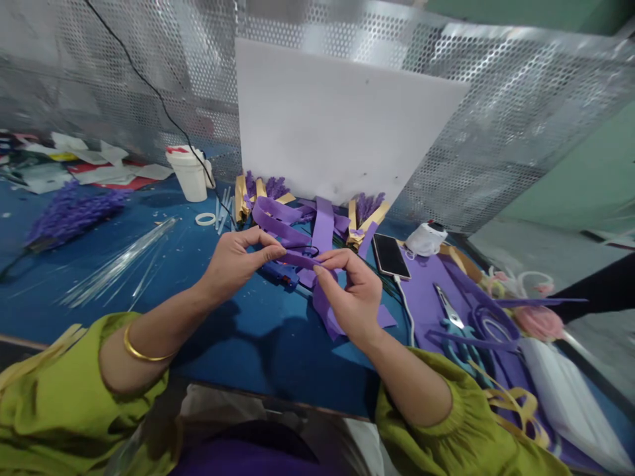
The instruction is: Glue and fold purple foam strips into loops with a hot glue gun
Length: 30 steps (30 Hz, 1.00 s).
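Between my two hands a narrow purple strip is stretched above the blue table. My left hand pinches its left end between thumb and fingers. The right end is pinched by my right hand, and more purple material hangs down beside it. Purple ribbon loops lie in a heap just behind the strip. Under my hands a blue tool is partly hidden. Small bunches of purple flowers wrapped in tan paper stand behind the heap.
Scissors, a phone with a white cable and a purple ribbon roll lie right. At left are purple flowers, clear strips and a white container. A white board leans behind.
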### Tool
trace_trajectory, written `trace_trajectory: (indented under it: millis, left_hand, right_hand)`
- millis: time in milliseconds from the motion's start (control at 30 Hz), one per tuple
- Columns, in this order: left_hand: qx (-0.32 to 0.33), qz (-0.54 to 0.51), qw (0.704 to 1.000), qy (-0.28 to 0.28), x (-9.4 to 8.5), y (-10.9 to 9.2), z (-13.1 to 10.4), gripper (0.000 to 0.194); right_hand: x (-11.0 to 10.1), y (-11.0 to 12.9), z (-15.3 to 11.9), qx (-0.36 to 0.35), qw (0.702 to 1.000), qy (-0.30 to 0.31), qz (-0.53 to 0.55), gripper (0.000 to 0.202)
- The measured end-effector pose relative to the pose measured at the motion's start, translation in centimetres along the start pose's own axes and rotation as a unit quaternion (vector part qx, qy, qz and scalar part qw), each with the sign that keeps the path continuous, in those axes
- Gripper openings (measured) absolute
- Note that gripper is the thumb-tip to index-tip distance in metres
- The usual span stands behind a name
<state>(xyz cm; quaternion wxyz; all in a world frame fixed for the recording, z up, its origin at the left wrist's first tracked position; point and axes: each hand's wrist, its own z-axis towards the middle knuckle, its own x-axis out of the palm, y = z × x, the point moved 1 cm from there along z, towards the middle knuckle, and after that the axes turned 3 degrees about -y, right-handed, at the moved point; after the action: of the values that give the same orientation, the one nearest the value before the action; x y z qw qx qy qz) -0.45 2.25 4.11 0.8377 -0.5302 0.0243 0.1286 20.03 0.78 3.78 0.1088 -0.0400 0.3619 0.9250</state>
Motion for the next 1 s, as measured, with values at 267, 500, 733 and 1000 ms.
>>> trace_trajectory:
  millis: [267,500,733,1000]
  left_hand:
    - [-0.07,-0.109,0.991,-0.042,0.53,0.31,0.11,0.022]
    - [-0.101,-0.191,0.975,-0.049,0.71,0.8,0.3,0.026]
    - [-0.074,-0.139,0.986,-0.052,0.67,0.58,0.15,0.019]
    - [-0.044,-0.169,0.978,-0.116,0.43,0.7,0.74,0.025]
  right_hand:
    - [0.12,-0.1,-0.07,0.011,1.0,-0.014,-0.004,0.012]
    - [0.05,-0.21,-0.1,0.012,1.0,-0.016,0.009,0.013]
    - [0.06,-0.48,-0.12,0.019,1.0,-0.015,0.003,0.013]
    - [0.1,-0.27,-0.21,0.009,1.0,-0.005,0.009,0.014]
